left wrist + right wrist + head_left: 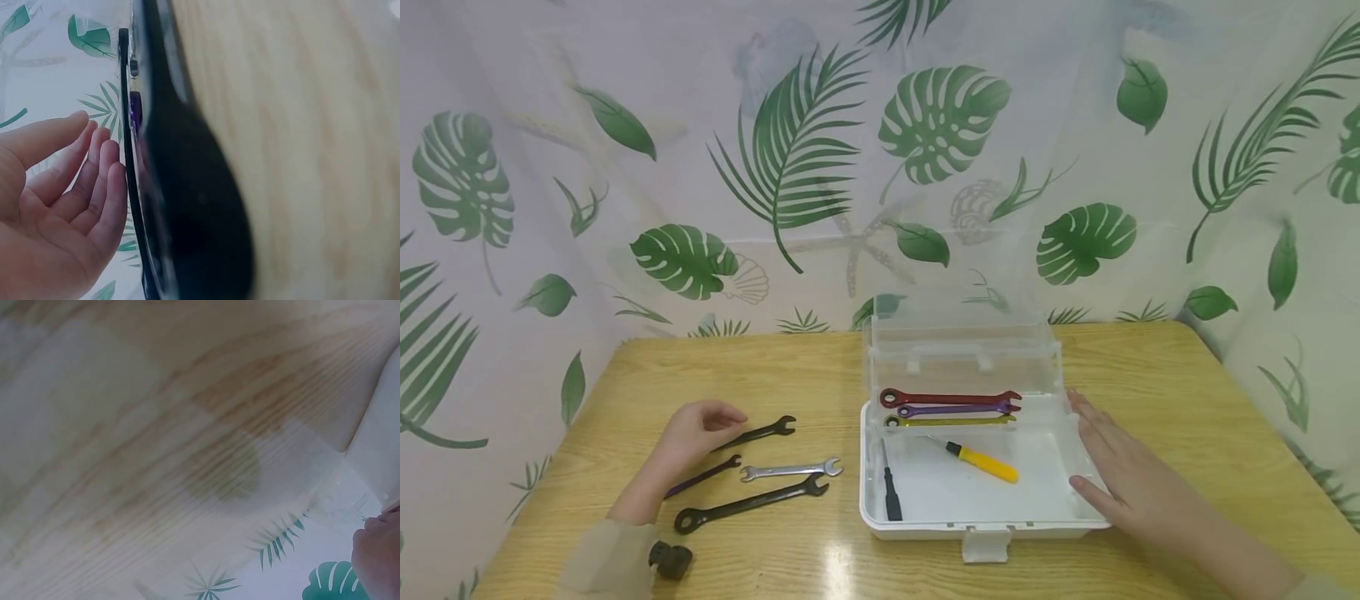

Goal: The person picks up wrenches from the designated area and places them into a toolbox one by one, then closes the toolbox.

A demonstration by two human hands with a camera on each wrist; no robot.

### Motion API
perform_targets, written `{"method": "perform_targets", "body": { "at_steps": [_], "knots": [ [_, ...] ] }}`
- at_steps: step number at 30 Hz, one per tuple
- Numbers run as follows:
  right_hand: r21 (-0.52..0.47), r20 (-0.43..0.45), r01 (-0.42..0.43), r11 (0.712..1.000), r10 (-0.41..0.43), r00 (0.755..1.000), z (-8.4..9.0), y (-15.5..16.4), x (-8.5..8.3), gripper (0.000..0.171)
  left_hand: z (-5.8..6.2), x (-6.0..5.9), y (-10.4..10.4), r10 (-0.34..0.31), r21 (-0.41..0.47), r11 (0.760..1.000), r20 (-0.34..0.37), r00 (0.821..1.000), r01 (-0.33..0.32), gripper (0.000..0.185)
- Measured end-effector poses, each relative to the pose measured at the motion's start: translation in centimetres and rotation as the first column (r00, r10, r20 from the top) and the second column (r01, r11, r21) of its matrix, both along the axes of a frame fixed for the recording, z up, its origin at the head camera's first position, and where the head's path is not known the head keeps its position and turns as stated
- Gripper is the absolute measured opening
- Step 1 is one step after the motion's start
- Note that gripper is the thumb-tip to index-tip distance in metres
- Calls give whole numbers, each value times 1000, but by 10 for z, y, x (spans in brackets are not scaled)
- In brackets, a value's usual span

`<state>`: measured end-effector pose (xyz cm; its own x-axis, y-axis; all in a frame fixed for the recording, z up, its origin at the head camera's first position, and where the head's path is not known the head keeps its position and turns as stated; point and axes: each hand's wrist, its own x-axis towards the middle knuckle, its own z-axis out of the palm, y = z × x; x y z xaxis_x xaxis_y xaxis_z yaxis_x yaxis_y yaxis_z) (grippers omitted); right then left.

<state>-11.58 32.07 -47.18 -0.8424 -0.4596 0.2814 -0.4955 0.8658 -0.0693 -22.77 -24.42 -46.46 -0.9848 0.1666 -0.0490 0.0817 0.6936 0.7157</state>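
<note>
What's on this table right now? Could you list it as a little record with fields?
Left hand: rests on the top black wrench, fingers relaxed
Right hand: flat against the right wall of the open toolbox
In the box: red wrench, purple wrench, yellow wrench, yellow-handled screwdriver, black-handled screwdriver
On the table: silver wrench, long black wrench

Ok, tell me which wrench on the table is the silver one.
The silver wrench lies between the two lower dark ones, right of the left hand; the other three are dark.
</note>
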Motion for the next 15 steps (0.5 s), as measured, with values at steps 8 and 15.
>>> {"method": "perform_targets", "body": {
  "at_steps": [8, 15],
  "knots": [
    [2, 17, 2, 1000, -2, 1000, 1, -2, 0, 87, -3, -4, -9, -22, 10, 1000, 12, 1000, 22, 20],
    [-18, -23, -30, 999, 30, 999, -2, 1, -2, 89, -7, -8, -15, -90, 35, 995, 45, 995, 88, 26]
  ]
}}
